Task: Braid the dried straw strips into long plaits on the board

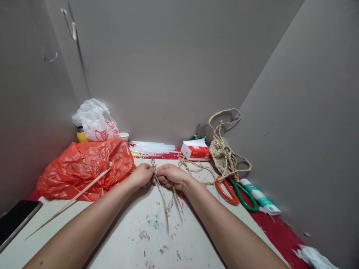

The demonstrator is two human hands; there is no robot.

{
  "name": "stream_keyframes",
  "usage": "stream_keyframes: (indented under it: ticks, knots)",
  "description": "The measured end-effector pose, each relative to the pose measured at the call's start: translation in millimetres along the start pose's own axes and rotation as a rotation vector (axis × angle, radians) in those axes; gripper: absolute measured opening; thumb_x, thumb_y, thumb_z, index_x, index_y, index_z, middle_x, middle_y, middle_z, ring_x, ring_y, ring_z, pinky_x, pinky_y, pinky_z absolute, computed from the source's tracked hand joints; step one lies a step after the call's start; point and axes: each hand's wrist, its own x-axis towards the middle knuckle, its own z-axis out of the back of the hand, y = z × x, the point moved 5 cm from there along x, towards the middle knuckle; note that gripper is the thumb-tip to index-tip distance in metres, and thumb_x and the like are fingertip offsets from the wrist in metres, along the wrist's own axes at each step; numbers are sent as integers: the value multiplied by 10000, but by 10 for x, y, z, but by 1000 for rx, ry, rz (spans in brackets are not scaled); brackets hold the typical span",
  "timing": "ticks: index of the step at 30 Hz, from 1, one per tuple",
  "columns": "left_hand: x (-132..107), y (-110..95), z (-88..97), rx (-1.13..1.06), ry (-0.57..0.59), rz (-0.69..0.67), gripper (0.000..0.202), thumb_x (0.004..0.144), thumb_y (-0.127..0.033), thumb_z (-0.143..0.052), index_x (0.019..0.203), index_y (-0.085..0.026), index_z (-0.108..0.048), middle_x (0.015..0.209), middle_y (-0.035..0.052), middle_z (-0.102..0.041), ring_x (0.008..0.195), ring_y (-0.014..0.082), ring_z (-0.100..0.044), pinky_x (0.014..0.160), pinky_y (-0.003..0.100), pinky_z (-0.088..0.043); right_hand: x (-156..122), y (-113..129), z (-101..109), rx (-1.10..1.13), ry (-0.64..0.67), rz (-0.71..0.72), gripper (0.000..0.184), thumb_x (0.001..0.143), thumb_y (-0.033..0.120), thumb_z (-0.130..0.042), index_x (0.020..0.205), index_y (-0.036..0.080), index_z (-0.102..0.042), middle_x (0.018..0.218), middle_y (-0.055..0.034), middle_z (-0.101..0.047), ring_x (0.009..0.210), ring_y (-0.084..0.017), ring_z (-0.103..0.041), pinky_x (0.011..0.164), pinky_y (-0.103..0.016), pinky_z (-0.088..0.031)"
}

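Observation:
My left hand (144, 175) and my right hand (171, 175) meet over the middle of the board, both pinching a braided straw cord (153, 163). A short plaited end sticks up between the fingertips. Loose straw strands (164, 205) hang from the hands toward me. More thin braid (196, 172) lies on the board just right of my right hand and seems to lead toward a coiled heap of straw rope (224, 153). The exact spot where the fingers grip is partly hidden by the fingers themselves.
An orange plastic bag (89, 168) with a long straw strip (70, 201) lies left, near a phone (18, 220). Orange-and-green-handled scissors (238, 192), a glue tube (260, 197), a red tissue box (195, 150) and clear sticks (153, 147) lie around the stained board (126, 239). Grey walls enclose it.

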Motion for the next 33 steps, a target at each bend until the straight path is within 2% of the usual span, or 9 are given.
stream_keyframes:
  ticks: [4,7,11,16,22,27,33]
  knots:
    - [-1,-23,17,13,14,-19,211,738,-193,-445,559,-134,-539,499,-21,-482,458,66,-376,458,193,-253,-14,17,24,-61,5,7,72,731,194,-504,681,143,-516,424,96,-343,316,-25,-192,318,-159,-102]
    - [24,-5,56,19,57,3,191,714,-197,-475,577,-128,-590,460,-37,-442,421,61,-319,440,205,-223,-26,32,40,-223,-33,30,109,750,230,-511,709,137,-552,428,92,-352,319,-32,-202,322,-178,-117]
    - [22,29,54,22,124,56,152,693,-218,-514,593,-134,-593,415,-60,-380,365,52,-248,404,216,-167,-41,61,45,-470,-134,95,149,753,232,-509,665,128,-569,443,77,-364,364,-42,-242,360,-193,-158]
    - [-21,36,17,-19,211,108,154,694,-264,-539,586,-157,-516,433,-64,-368,338,48,-248,376,215,-139,-65,134,42,-769,-261,188,152,727,218,-526,602,131,-542,494,55,-405,465,-60,-309,428,-192,-223]
    - [-39,43,-32,-110,241,153,155,710,-246,-537,593,-152,-497,454,-70,-375,324,29,-223,368,214,-102,-79,168,63,-1002,-314,213,157,718,210,-519,579,141,-542,504,36,-437,496,-80,-364,466,-203,-259]
    - [-55,31,-48,-142,233,159,170,715,-249,-526,581,-146,-510,436,-74,-357,315,26,-214,364,216,-90,-148,222,68,-1026,-320,190,120,712,176,-506,615,146,-569,556,1,-536,518,-97,-441,479,-205,-300]
    - [-54,46,-43,-229,255,163,189,678,-209,-516,516,-166,-428,400,-80,-320,314,26,-194,362,222,-76,-163,158,-83,-786,-213,44,179,745,168,-438,583,157,-515,468,3,-515,363,-83,-421,390,-205,-302]
